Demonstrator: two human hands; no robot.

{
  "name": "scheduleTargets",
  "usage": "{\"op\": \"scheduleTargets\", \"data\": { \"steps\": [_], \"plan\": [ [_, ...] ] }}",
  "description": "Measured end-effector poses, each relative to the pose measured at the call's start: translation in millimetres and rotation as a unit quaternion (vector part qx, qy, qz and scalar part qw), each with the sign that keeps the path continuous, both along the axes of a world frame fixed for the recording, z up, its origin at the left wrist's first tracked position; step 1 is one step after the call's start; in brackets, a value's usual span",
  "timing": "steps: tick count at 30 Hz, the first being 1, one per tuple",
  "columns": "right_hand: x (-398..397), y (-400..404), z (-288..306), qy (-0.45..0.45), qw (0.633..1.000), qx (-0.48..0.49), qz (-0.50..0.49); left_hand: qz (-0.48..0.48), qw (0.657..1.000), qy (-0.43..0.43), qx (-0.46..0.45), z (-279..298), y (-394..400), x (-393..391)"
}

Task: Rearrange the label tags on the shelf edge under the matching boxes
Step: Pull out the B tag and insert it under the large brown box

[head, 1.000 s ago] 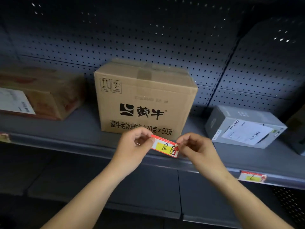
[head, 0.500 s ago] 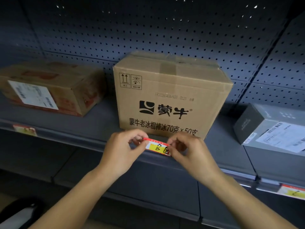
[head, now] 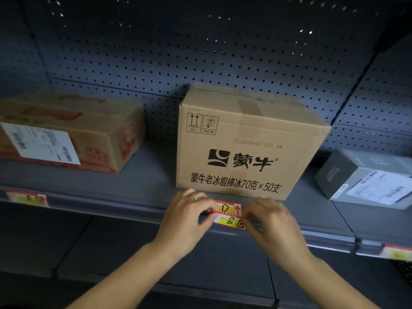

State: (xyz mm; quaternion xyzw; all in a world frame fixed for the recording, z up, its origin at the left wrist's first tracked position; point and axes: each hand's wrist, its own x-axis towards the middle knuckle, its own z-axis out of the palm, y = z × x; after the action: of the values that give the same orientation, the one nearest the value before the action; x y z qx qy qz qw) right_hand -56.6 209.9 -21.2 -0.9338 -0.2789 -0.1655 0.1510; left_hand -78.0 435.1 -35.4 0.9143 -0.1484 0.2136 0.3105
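Note:
A tall brown carton (head: 245,148) with black print stands at the middle of the shelf. Just below its front, my left hand (head: 187,217) and my right hand (head: 269,221) pinch the two ends of a red and yellow tag marked "B" (head: 229,221), held against the shelf edge (head: 124,208). Directly above it a second tag (head: 227,207) with a "D"-like letter and a red arrow lies on the shelf. Another tag (head: 26,197) sits on the edge under the left carton (head: 66,134). A further tag (head: 395,254) shows at the far right edge.
A grey box (head: 365,175) with a white shipping label rests at the right. Dark pegboard (head: 200,52) backs the shelf. Below the edge run dark panels of a lower shelf (head: 111,253).
The "B" tag has come down from mid-air in front of the carton to the shelf edge, both hands still on its ends. The view has shifted left, and the second tag now shows.

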Motion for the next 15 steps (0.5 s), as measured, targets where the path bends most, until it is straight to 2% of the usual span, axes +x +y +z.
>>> {"op": "scheduleTargets", "data": {
  "steps": [4, 15],
  "plan": [
    [-10, 4, -5, -0.016, 0.999, 0.001, -0.033, -0.020, 0.999, -0.014, 0.024, -4, 5, 3],
    [-15, 12, 9, -0.001, 0.998, 0.019, -0.061, -0.037, 0.999, -0.006, -0.033, -3, 8, 9]
  ]
}}
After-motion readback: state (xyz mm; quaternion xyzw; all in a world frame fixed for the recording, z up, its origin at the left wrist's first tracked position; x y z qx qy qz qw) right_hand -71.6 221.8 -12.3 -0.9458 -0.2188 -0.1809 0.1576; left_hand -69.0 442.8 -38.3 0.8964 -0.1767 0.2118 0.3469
